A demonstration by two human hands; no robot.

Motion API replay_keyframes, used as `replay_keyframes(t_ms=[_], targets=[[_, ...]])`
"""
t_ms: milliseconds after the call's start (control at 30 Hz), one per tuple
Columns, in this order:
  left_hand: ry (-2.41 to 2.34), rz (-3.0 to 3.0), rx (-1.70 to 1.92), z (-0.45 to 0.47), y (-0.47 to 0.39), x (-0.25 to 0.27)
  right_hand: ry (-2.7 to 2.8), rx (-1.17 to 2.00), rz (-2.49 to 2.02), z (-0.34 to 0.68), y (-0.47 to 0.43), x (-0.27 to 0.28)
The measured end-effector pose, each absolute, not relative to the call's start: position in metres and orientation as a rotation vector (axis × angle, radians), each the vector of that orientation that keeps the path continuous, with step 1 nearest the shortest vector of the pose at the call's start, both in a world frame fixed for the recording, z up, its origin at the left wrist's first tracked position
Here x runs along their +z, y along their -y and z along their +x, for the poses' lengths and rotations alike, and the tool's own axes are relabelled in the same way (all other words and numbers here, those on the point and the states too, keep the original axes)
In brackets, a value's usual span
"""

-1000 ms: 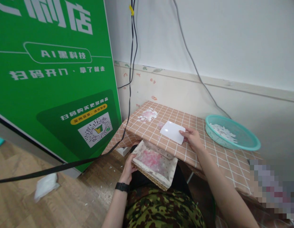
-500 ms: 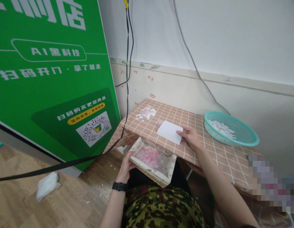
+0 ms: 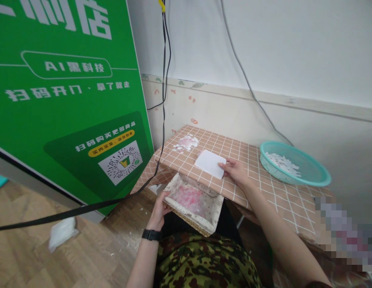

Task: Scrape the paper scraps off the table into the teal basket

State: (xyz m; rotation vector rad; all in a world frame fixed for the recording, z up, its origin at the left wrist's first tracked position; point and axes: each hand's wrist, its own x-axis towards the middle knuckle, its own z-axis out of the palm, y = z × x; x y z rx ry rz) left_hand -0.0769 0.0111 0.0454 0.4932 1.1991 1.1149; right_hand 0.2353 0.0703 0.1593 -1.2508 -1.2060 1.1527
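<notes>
My left hand (image 3: pixel 158 209) grips the left side of a cloth-lined wicker basket (image 3: pixel 217 204), held below the table's front edge. Pink and white bits (image 3: pixel 190 198) lie in its bottom. Between thumb and fingers of my right hand (image 3: pixel 234 170) is the right edge of a white card (image 3: pixel 210 163), tilted low at the tabletop; whether it touches the cloth I cannot tell. A pile of white and pink flakes (image 3: pixel 186 143) sits on the table beyond the card.
A checked brown cloth covers the table (image 3: pixel 246 154). At its back right stands a turquoise colander (image 3: pixel 316 168) with white strips inside. A black strap (image 3: pixel 163 132) hangs before the green cabinet (image 3: pixel 68 120). On the floor lies a white plastic bag (image 3: pixel 63 234).
My right hand has moved the card a little to the left, now over most of a small pinkish patch. My left hand keeps the basket in the same place.
</notes>
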Motion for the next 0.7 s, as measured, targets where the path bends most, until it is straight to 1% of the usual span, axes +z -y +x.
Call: replay_keyframes(t_ms=[100,167,233,367,433,567,700], targets=[[-1.191,0.511,1.129,-0.077,-0.011,0.047,1.335,1.291,-1.246,0.238,-0.068,0.164],[-1.179,0.516,1.136,-0.077,-0.011,0.046,1.333,1.322,-1.238,0.248,-0.071,0.167],[-1.162,0.517,1.138,-0.077,-0.011,0.044,1.218,1.209,-1.254,0.263,-0.078,0.169],[-1.153,0.482,1.115,-0.076,-0.012,0.039,0.966,0.828,-1.311,0.290,-0.098,0.161],[-1.148,0.442,1.094,-0.074,-0.012,0.037,0.939,0.766,-1.318,0.296,-0.103,0.154],[-1.111,0.347,1.065,-0.066,-0.009,0.037,0.962,0.863,-1.309,0.295,-0.104,0.145],[-1.076,0.307,1.032,-0.057,-0.006,0.037,0.974,0.948,-1.316,0.292,-0.100,0.147]])
